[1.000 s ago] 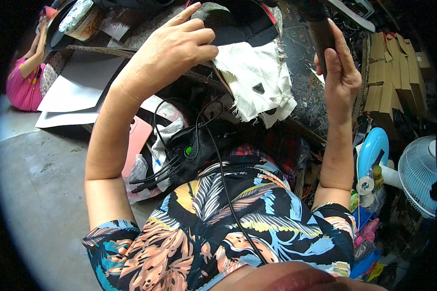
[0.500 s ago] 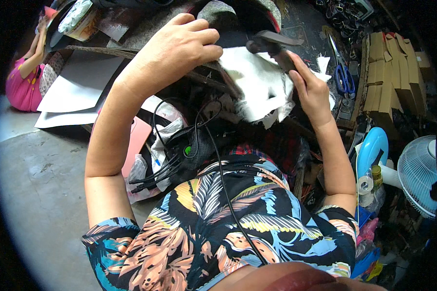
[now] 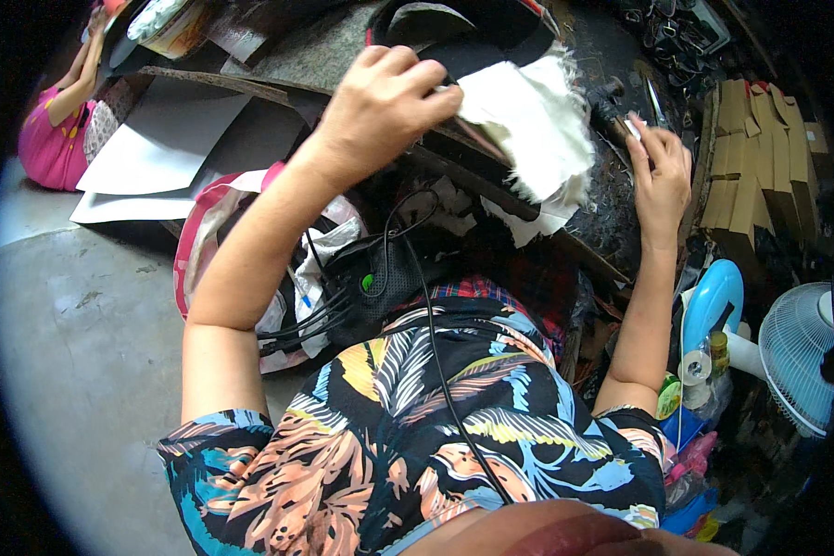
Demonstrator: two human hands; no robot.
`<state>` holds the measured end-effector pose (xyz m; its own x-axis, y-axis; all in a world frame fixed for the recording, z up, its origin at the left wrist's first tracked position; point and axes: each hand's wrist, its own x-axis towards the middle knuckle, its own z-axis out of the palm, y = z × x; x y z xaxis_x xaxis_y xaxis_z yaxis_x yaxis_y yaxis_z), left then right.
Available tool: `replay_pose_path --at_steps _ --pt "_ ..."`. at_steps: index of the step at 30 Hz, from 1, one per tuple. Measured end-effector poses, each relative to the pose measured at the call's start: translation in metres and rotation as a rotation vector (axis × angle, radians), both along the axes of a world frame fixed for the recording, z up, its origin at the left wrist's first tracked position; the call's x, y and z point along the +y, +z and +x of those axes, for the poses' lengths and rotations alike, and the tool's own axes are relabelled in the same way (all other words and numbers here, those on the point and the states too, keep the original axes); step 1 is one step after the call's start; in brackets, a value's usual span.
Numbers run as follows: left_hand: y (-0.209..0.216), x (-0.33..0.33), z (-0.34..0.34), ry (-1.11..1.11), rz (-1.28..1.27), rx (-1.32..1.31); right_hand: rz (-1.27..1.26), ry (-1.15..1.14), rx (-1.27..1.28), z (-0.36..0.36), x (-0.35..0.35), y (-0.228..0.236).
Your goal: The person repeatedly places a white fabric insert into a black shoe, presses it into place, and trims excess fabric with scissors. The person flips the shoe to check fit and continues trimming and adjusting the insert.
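My left hand [image 3: 389, 107] is curled shut over a black curved shoe piece [image 3: 454, 32] at the back of the dark workbench [image 3: 612, 213]. A frayed white cloth [image 3: 537, 130] spreads out from under its fingers and hangs over the bench edge. My right hand [image 3: 663, 171] lies flat on the bench to the right of the cloth, fingers stretched out. Its fingertips touch a small light-tipped tool [image 3: 630, 125]. Whether they grip it is unclear.
Folded cardboard boxes [image 3: 760, 157] are stacked at the right, with a blue fan [image 3: 713, 306] and a white fan [image 3: 802, 352] below them. White sheets [image 3: 157, 148] lie at the left. A person in pink [image 3: 51, 139] sits far left. A black pouch with cables [image 3: 380, 278] rests on my lap.
My right hand swung down from holding a dark tool upright, passed over the cloth, and now rests flat on the bench to the right. My left hand stayed on the shoe piece.
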<state>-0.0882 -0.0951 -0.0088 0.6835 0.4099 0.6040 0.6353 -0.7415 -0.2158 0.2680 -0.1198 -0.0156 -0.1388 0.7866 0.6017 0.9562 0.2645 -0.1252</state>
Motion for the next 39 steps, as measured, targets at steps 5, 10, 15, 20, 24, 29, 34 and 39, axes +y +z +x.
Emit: replay_pose_path --at_steps 5,10,15,20,24,29,34,39 --pt "-0.008 -0.008 0.027 0.089 0.065 -0.050 -0.159 0.223 0.267 -0.050 0.028 -0.009" --pt "0.003 -0.021 0.014 0.103 -0.508 -0.211 -0.103 0.340 0.293 -0.061 0.065 -0.011" --pt "-0.003 -0.009 0.023 0.369 -0.557 -0.028 -0.151 0.352 0.458 -0.059 0.075 -0.016" --pt "-0.004 -0.043 0.043 -0.169 -0.485 0.071 -0.035 0.326 0.373 -0.055 0.077 -0.014" --pt "0.014 -0.029 0.036 -0.375 -0.841 -0.168 0.062 0.428 0.410 -0.052 0.078 -0.017" --pt "0.023 0.013 0.025 0.229 -0.493 -0.100 0.010 0.481 0.400 -0.058 0.078 -0.012" --pt "0.011 0.013 0.030 0.284 -0.493 0.130 0.578 0.152 -0.153 -0.079 0.055 0.008" --pt "-0.015 0.019 0.030 0.293 -0.406 -0.034 0.104 0.676 -0.042 -0.112 0.034 -0.004"
